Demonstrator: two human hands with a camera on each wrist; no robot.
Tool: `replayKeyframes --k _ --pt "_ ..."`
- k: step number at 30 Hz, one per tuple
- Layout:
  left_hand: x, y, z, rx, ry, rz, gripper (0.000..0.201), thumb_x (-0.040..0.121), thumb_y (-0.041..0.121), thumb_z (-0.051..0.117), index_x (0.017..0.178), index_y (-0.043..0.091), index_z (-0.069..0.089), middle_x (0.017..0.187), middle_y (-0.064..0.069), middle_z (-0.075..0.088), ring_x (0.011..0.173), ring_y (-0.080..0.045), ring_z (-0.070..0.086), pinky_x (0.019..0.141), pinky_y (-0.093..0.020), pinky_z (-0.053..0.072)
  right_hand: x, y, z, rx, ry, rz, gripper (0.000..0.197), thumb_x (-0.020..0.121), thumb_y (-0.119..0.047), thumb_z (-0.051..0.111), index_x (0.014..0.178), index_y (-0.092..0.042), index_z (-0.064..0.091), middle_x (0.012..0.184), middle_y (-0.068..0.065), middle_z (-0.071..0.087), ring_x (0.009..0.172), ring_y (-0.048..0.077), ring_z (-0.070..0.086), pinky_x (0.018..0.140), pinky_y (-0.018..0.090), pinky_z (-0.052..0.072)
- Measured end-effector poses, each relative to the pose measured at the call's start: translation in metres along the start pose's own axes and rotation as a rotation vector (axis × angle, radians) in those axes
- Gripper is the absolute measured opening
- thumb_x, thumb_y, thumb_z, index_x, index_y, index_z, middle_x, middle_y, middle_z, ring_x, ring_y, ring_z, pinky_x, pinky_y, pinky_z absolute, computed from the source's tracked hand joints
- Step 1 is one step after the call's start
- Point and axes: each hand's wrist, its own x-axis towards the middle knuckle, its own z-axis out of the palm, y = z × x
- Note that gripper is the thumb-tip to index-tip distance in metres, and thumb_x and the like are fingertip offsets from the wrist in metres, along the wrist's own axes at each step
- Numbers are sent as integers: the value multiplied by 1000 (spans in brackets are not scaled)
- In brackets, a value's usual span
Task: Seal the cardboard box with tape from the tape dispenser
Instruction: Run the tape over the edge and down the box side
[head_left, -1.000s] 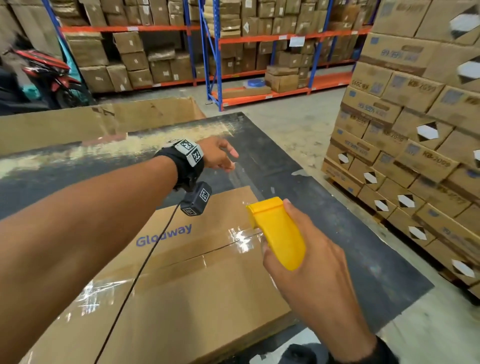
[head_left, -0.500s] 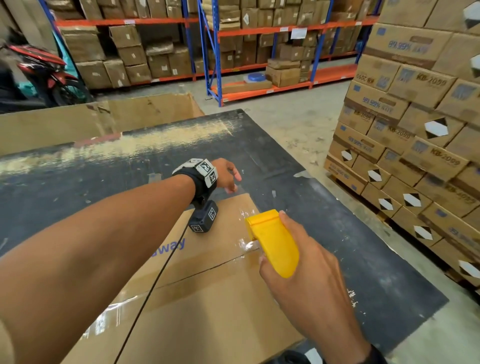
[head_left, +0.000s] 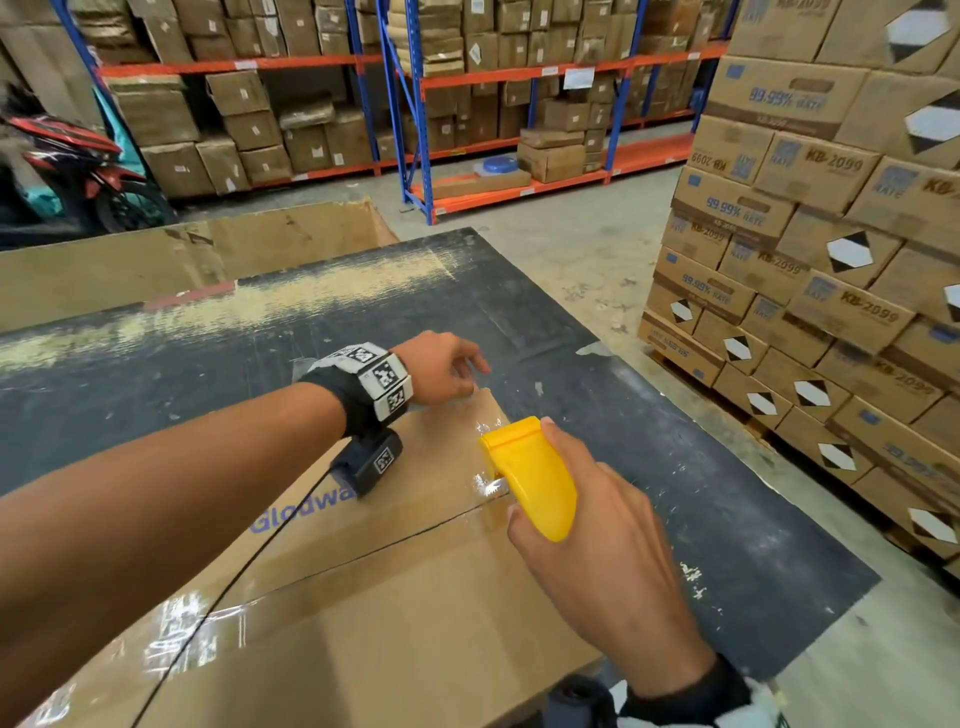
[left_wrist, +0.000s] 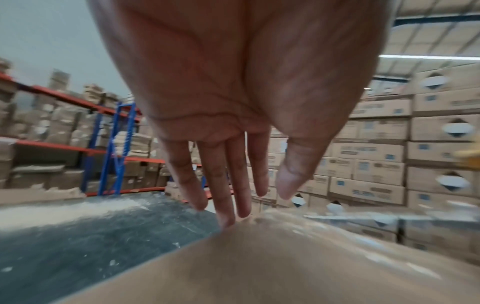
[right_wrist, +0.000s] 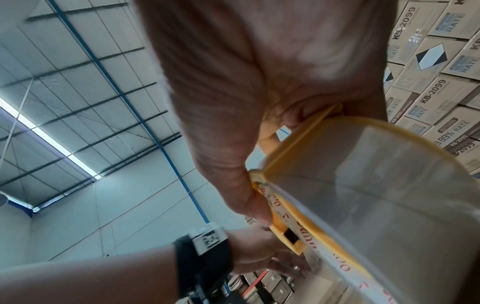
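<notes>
A brown cardboard box (head_left: 374, 613) printed "Glodway" lies flat on the black table, with clear tape (head_left: 197, 629) shining along its centre seam. My right hand (head_left: 571, 457) grips a yellow tape dispenser (head_left: 530, 478), which sits over the seam near the box's far end. In the right wrist view the dispenser (right_wrist: 283, 205) carries a clear tape roll (right_wrist: 376, 185). My left hand (head_left: 470, 376) hovers at the box's far corner. In the left wrist view the hand (left_wrist: 255, 203) has straight fingers (left_wrist: 228, 216) whose tips touch the box's (left_wrist: 285, 271) far edge.
The black table top (head_left: 208, 364) stretches left and beyond the box. A tall stack of cartons (head_left: 805, 270) stands on the floor to the right. A big cardboard sheet (head_left: 156, 260) leans behind the table. Shelving (head_left: 519, 78) and a motorbike (head_left: 67, 166) stand further back.
My left hand has come down from above the table to the box's far corner. The dispenser has stayed over the far end of the seam in my right hand.
</notes>
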Motion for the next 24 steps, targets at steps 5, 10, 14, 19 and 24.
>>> replayKeyframes --k 5,10,14,19,24 --pt "-36 -2 16 263 -243 33 89 89 55 64 161 30 19 164 2 35 143 -26 45 116 -31 31 4 -1 0 -20 14 -12 77 84 -52 60 152 -43 26 110 4 64 106 27 62 80 39 51" --pt "-35 12 22 296 -358 -6 98 91 56 61 162 29 -2 172 4 1 155 -25 22 124 -36 15 -20 11 -8 16 54 -31 73 83 -60 58 150 -45 33 103 3 67 102 26 63 82 39 53" --pt "-35 14 26 250 -366 -38 98 93 53 60 161 31 -6 172 3 -4 157 -26 17 126 -40 11 -93 51 -33 37 106 2 69 78 -69 59 142 -61 34 93 -11 63 87 12 60 73 31 51" --pt "-39 19 27 217 -350 -62 100 89 53 62 161 31 -4 172 2 -3 158 -23 12 124 -36 6 -191 97 -40 11 218 97 66 69 -61 72 130 -69 48 87 -15 68 84 -4 61 72 7 47" --pt "-42 24 31 214 -337 -113 109 74 59 59 161 34 -1 172 3 -1 158 -23 11 126 -40 6 -208 116 -14 8 164 178 71 69 -60 70 134 -67 43 90 -5 68 78 19 67 71 37 55"
